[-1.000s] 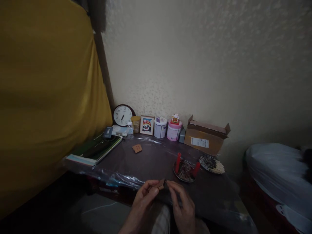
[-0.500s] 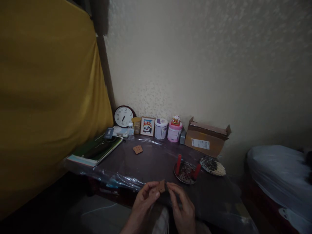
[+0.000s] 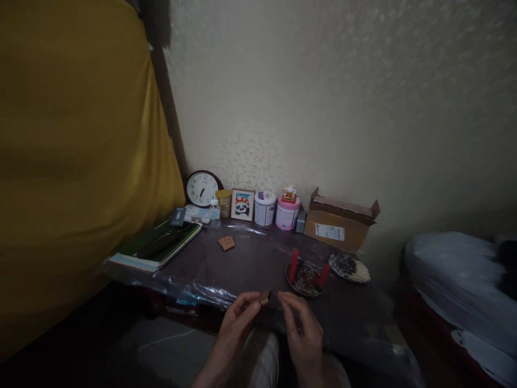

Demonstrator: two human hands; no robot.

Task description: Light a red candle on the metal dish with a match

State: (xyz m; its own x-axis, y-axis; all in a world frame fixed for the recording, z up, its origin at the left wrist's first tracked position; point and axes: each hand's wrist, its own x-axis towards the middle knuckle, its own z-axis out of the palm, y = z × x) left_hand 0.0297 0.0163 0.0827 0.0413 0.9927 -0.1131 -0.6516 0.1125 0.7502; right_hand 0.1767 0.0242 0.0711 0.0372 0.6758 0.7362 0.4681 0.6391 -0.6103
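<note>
My left hand (image 3: 239,320) pinches a small brown box (image 3: 265,299), like a matchbox, at the near edge of the dark table (image 3: 250,267). My right hand (image 3: 301,328) is close beside it, fingers bent toward the box's right end; whether they touch it is hard to see. Just beyond my hands sits a round dish (image 3: 304,277) with two red candles (image 3: 294,261) standing in it. A second small brown box (image 3: 226,242) lies flat further back on the table.
A plate of used matchsticks (image 3: 349,267) lies right of the dish. Along the wall stand a clock (image 3: 201,189), a panda picture (image 3: 243,205), two tins (image 3: 265,208) and a cardboard box (image 3: 340,221). Books (image 3: 155,247) lie left, beside a yellow curtain (image 3: 81,161).
The box in my left hand has turned edge-on, and both hands have shifted slightly. The view has drifted a little; nothing on the table has moved.
</note>
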